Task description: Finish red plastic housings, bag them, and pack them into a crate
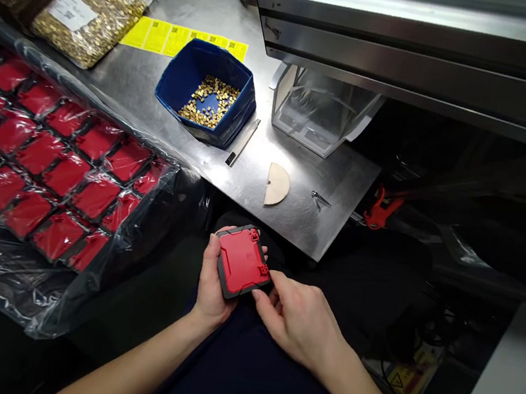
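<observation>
A red plastic cover with a black edge (244, 263) lies face up in my left hand (214, 281), above my lap. My left thumb presses its left edge, and the other fingers wrap underneath, with tips showing at the far side. Two small red hinge-like pieces with holes stand along the cover's right side. My right hand (298, 313) is closed at the cover's lower right corner, thumb and forefinger touching its edge. Whether a small piece sits between these fingertips is hidden. Nearest on the metal bench are a pale half-round disc (278, 185) and a small metal piece (321, 198).
A blue bin (203, 65) of small brass parts stands on the metal bench (244, 191), beside a cutter knife (243, 143). Behind are a clear tray (314, 110), yellow labels (158, 36) and a bag of brass parts (93, 10). At left, a plastic-lined box holds several red covers (65, 172).
</observation>
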`<action>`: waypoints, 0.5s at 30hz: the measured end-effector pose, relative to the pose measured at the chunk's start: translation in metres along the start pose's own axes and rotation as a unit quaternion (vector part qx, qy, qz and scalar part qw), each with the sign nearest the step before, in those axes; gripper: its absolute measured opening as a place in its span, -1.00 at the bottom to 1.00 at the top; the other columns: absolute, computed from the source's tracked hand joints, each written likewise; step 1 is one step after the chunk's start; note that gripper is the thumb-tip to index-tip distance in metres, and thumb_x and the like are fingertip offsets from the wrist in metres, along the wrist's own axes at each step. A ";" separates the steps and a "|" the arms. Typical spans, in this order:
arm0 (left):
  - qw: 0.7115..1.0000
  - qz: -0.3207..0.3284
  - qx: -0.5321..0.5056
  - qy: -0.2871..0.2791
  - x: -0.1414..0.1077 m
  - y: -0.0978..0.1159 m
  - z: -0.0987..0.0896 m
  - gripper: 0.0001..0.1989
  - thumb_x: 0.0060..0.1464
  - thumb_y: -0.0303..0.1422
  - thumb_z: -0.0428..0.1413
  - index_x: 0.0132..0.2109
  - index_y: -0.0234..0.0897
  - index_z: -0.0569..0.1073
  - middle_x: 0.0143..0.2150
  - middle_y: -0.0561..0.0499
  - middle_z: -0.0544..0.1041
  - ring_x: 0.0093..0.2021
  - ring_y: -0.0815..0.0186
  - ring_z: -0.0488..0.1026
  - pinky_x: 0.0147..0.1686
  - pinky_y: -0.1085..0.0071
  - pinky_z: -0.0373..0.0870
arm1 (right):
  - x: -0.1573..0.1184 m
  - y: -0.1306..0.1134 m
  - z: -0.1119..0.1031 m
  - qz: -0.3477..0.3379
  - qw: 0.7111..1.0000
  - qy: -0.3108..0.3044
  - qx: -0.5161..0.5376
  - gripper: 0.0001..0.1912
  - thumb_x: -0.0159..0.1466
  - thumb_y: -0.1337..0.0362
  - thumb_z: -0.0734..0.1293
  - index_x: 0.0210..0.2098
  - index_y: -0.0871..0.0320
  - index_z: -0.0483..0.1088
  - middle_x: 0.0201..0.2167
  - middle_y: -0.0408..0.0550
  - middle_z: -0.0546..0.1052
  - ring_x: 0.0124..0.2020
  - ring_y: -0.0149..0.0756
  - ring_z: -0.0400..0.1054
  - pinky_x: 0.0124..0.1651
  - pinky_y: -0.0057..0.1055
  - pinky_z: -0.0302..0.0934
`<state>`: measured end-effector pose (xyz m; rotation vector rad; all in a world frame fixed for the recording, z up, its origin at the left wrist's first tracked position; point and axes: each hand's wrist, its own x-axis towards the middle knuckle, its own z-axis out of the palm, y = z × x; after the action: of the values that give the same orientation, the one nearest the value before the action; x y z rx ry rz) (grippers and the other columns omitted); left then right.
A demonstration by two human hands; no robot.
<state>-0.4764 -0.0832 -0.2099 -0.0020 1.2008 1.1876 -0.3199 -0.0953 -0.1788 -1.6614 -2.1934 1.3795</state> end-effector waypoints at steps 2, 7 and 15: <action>1.000 0.002 0.001 -0.001 0.000 0.000 0.000 -0.52 0.28 0.06 0.08 0.10 -0.22 0.41 0.03 -0.21 0.63 -0.12 0.00 0.66 -0.20 0.14 0.64 | 0.001 -0.001 0.000 0.006 1.000 0.003 0.002 -0.71 0.46 0.03 0.25 -0.24 0.11 0.35 -0.43 -0.16 0.57 -0.46 -0.32 0.47 -0.39 -0.40 0.17; 1.000 -0.017 0.006 0.011 0.001 0.002 0.000 -0.43 0.24 0.09 0.11 0.15 -0.26 0.43 0.05 -0.22 0.63 -0.08 -0.02 0.65 -0.13 0.12 0.64 | 0.002 -0.003 -0.001 0.001 0.999 -0.003 -0.038 -0.67 0.48 0.03 0.20 -0.21 0.15 0.38 -0.39 -0.06 0.59 -0.43 -0.24 0.50 -0.37 -0.36 0.20; 1.000 -0.017 0.001 -0.001 0.001 0.002 -0.002 -0.52 0.30 0.05 0.06 0.12 -0.21 0.39 0.05 -0.20 0.63 -0.10 -0.01 0.66 -0.16 0.10 0.65 | 0.000 0.005 -0.007 0.020 0.986 0.113 0.118 -0.63 0.40 0.48 0.10 0.08 0.08 0.35 -0.10 -0.05 0.55 -0.11 -0.27 0.49 -0.03 -0.36 0.35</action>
<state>-0.4790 -0.0830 -0.2102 -0.0200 1.1962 1.1558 -0.3123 -0.0914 -0.1780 -1.6901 -1.8092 1.3253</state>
